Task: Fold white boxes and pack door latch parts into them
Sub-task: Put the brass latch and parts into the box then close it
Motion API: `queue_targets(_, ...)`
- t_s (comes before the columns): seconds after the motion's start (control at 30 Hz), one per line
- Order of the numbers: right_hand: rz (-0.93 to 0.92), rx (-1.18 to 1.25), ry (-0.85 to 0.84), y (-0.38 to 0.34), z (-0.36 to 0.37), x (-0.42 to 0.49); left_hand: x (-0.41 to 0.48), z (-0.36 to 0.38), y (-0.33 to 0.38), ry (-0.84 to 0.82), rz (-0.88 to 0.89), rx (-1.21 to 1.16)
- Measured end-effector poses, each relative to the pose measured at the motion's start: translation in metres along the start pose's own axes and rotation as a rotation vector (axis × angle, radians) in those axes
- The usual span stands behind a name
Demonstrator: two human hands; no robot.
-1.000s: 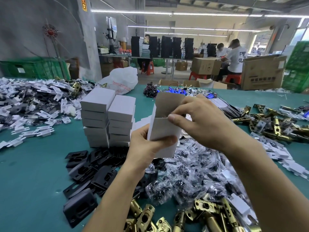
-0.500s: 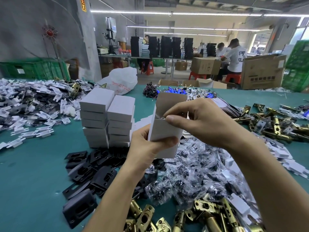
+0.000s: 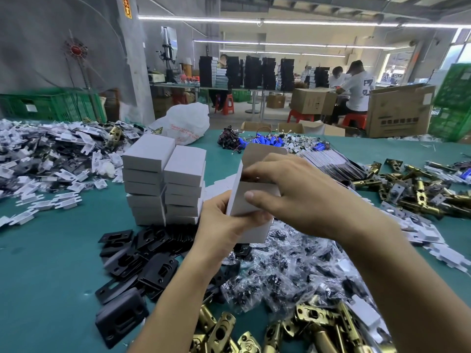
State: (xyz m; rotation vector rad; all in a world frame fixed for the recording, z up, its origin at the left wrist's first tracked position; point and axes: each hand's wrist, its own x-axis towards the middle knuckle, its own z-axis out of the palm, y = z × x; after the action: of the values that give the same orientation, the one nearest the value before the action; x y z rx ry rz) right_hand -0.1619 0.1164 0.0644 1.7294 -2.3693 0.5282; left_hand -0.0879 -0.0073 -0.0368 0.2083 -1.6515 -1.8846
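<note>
Our left hand (image 3: 224, 222) wraps round a small white box (image 3: 239, 207) from the left side, with the thumb lying across its front. Our right hand (image 3: 300, 197) pinches the front wall of the box: the fingers dip into the open top and the thumb presses on the outside. We hold the box upright in the air, above the table (image 3: 51, 276). Its top flap stands up, open.

Just under our hands lies a heap of little clear bags (image 3: 280, 271) with dark bits inside. To the left of them are black plates (image 3: 142, 261) in a pile. Gold-coloured latches (image 3: 318, 327) lie near the front edge, and more of them (image 3: 413, 189) lie far to the right.

Behind the black plates stand two stacks of closed white boxes (image 3: 165, 179), side by side and touching. Far left is a big heap of flat white card pieces (image 3: 38, 154).

At the back of the table sits a white plastic bag (image 3: 186, 123) with red writing, too blurry for us to read. A yellow sign (image 3: 126, 7) on the pillar has red Chinese writing that we cannot make out. A big brown carton (image 3: 397, 110) has a row of dark print that we cannot read. A person in a white shirt (image 3: 359, 90) has dark marks on the back.
</note>
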Motion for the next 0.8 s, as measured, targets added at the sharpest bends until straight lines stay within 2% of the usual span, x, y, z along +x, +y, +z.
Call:
queue_targets(0.07, 0.025, 0.073, 0.038, 0.000, 0.004, -0.001, 0.000, 0.000, 0.001, -0.009, 0.000, -0.001)
queue_targets(0.3, 0.049, -0.005, 0.012, 0.007, 0.009, 0.000, 0.000, 0.001, -0.001, 0.010, 0.025, 0.000)
queue_targets(0.37, 0.036, 0.014, 0.058, 0.011, 0.011, -0.002, 0.000, 0.001, 0.000, 0.020, 0.018, -0.002)
queue_targets(0.5, 0.095, 0.289, 0.419, 0.028, 0.013, -0.012, -0.001, -0.001, 0.004, 0.070, -0.060, -0.018)
queue_targets(0.53, 0.133, 0.367, 0.461, 0.034, 0.015, -0.016, -0.002, -0.002, 0.005, 0.050, -0.083, -0.019)
queue_targets(0.6, 0.185, 0.572, 0.391, 0.044, 0.023, -0.025, -0.004, -0.001, 0.007, -0.040, -0.117, -0.020)
queue_targets(0.67, 0.151, 0.803, 0.286, 0.048, 0.034, -0.032, -0.007, 0.002, 0.007, -0.162, -0.157, -0.018)
queue_targets(0.8, 0.103, 1.022, 0.295, 0.059, 0.049, -0.044, -0.010, 0.004, 0.001, -0.343, -0.228, 0.021)
